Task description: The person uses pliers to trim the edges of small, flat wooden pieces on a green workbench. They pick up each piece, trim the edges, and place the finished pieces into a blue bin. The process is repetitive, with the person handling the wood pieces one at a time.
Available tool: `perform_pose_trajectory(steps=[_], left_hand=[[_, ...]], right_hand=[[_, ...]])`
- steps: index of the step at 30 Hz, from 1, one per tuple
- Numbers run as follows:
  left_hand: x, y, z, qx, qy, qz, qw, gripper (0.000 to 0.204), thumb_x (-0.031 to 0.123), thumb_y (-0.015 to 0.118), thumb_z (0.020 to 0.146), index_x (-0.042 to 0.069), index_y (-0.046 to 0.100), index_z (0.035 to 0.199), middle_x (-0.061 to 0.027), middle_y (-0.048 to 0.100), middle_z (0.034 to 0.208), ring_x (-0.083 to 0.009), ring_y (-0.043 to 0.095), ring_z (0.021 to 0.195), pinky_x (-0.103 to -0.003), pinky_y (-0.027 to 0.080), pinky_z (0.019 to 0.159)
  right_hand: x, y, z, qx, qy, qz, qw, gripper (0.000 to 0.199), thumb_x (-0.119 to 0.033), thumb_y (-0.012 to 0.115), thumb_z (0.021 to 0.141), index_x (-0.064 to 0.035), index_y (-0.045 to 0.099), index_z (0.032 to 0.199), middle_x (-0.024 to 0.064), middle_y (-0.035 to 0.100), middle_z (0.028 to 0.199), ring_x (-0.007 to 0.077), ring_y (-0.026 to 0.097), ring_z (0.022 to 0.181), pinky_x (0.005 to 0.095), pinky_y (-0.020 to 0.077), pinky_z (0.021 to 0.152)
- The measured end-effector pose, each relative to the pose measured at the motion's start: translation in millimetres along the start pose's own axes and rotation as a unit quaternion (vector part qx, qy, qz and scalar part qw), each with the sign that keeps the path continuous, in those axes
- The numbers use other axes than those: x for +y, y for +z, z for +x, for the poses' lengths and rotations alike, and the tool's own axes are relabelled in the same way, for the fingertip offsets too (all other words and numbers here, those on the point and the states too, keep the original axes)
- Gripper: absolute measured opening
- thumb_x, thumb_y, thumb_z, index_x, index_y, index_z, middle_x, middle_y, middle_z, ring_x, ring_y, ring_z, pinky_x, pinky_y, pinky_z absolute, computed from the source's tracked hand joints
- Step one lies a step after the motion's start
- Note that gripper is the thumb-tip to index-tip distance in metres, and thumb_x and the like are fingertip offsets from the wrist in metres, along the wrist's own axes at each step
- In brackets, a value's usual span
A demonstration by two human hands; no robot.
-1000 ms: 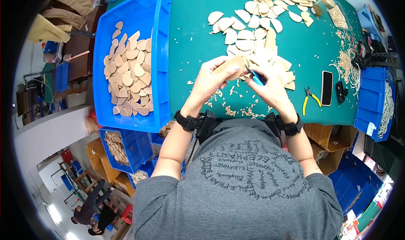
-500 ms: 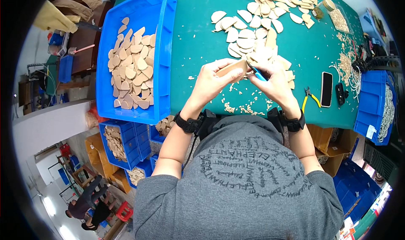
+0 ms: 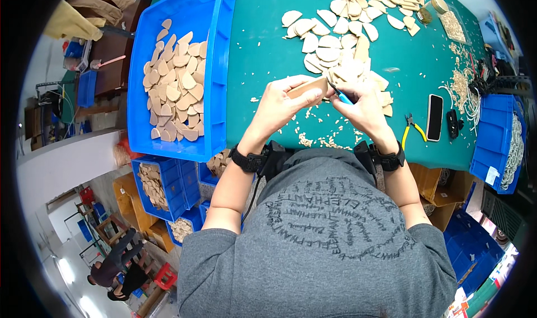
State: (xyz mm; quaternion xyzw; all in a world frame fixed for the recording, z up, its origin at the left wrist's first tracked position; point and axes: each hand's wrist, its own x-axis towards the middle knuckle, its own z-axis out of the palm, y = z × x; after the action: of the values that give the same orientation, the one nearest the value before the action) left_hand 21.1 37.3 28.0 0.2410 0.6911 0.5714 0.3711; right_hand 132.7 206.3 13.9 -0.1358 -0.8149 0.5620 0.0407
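Note:
A tan half-round wooden piece (image 3: 307,89) is pinched between the thumb and fingers of my left hand (image 3: 284,104). My right hand (image 3: 362,107) is closed round a pair of blue-handled cutting pliers (image 3: 343,96), whose dark jaws meet the right end of the piece. The exact contact of the jaws is too small to make out. Just beyond my hands lies a heap of similar wooden pieces (image 3: 329,54) on the green table (image 3: 263,55). Small pale wooden bits (image 3: 330,137) are scattered between my forearms.
A large blue bin (image 3: 215,77) of wooden pieces stands on the left. To the right lie yellow-handled pliers (image 3: 413,131), a phone (image 3: 434,118) and a black object (image 3: 452,124). A jar (image 3: 438,6) and a clear tray (image 3: 453,27) sit at the far right, near a blue crate (image 3: 492,142).
Both hands keep nearly the same place and the same hold on the wooden piece and the cutting pliers. The whole view has shifted very slightly.

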Motion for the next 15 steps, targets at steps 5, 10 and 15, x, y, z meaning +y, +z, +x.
perform_pose_trajectory(steps=[5, 10, 15], left_hand=[[6.3, -19.8, -12.3, 0.066, -0.045, 0.008, 0.997, 0.033, 0.027, 0.070, 0.085, 0.004, 0.066, 0.108, -0.0027, 0.069, 0.083, -0.0037, 0.058, 0.068, -0.017, 0.038, 0.052], [-9.5, -119.5, -30.6, 0.401, 0.037, 0.313, 0.860, 0.037, 0.026, 0.069, 0.084, 0.002, 0.063, 0.111, -0.0086, 0.065, 0.099, -0.0181, 0.061, 0.091, -0.032, 0.047, 0.083], [-33.9, -110.9, 45.6, 0.386, 0.155, 0.392, 0.820, 0.037, 0.030, 0.069, 0.081, 0.005, 0.063, 0.108, -0.0115, 0.061, 0.111, -0.0299, 0.051, 0.111, -0.045, 0.036, 0.098]], right_hand=[[4.9, 5.6, 5.9, 0.043, 0.027, 0.120, 0.991, 0.012, -0.010, 0.065, 0.082, -0.0018, 0.068, 0.090, -0.0004, 0.065, 0.077, 0.0049, 0.057, 0.071, 0.0221, 0.0466, 0.065], [31.6, -9.2, 1.1, 0.053, 0.081, 0.075, 0.992, 0.014, -0.011, 0.067, 0.082, -0.0026, 0.069, 0.092, -0.0034, 0.059, 0.070, 0.0023, 0.049, 0.062, 0.0192, 0.0374, 0.057], [37.6, -14.3, -1.5, 0.067, 0.108, 0.085, 0.988, 0.018, -0.011, 0.067, 0.081, -0.0015, 0.069, 0.095, -0.0007, 0.062, 0.075, 0.0043, 0.054, 0.068, 0.0207, 0.0425, 0.062]])
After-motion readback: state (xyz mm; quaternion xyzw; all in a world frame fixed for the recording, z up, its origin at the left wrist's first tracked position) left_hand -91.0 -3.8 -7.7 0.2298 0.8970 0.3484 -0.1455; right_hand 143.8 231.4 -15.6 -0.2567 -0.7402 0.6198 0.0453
